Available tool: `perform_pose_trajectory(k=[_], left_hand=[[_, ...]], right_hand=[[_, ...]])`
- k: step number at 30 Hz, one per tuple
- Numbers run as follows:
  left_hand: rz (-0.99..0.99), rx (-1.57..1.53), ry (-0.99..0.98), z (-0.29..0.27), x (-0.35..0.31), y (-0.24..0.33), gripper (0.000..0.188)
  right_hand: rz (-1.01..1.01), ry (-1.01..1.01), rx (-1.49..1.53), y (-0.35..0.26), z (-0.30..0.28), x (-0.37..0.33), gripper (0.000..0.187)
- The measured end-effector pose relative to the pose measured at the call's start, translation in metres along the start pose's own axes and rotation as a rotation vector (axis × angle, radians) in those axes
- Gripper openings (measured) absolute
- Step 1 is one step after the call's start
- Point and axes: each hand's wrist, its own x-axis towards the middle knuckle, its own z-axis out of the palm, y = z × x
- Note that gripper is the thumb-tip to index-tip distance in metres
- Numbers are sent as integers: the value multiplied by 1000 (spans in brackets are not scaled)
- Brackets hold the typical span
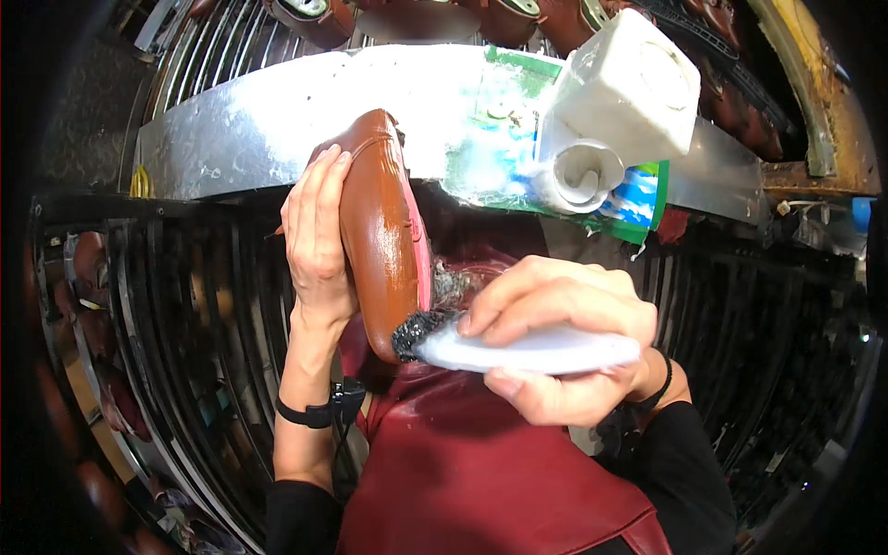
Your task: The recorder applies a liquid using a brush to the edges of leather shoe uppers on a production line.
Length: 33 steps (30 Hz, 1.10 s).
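My left hand (317, 242) is wrapped round the far left side of a glossy brown leather shoe upper (375, 245). The upper stands tilted, and a pink strip (418, 245) runs along its right edge. In my right hand (564, 310) is a brush with a thick, whitish handle (546, 351), gripped between thumb and fingers. Its dark, clumped bristles (418, 335) touch the near end of the upper, at the lower right edge. The underside of the upper is mostly turned away from me.
A whitish plastic container (638, 88) with a round opening stands on the metal ledge (250, 139), over a green and blue sheet (638, 199) smeared white. More brown shoes (319, 20) sit on the rack behind. Dark bars (176, 342) flank me, and a dark red apron (462, 462) covers my lap.
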Motion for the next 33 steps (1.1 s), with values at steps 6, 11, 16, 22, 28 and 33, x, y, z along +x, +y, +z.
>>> perform_pose_trajectory(k=[6,11,16,22,28,33], left_hand=[[-118,-68,-122,-18,44,-1,68],[-176,-267,-200,-36,88,-7,74],[-189,-502,-358,-38,114,-27,75],[-626,-1090,-119,5,71,-88,102],[-628,-1184,16,-24,25,-57,89],[-834,-1309,-9,-10,-46,-32,79]], right_hand=[[-80,-40,-111,-17,-15,47,23],[-249,-32,-143,-14,-29,94,23],[-385,-27,-190,18,-50,127,27],[229,350,-104,108,-40,54,18],[184,1005,-81,74,-39,-22,17],[349,1022,-367,100,-41,-40,18]])
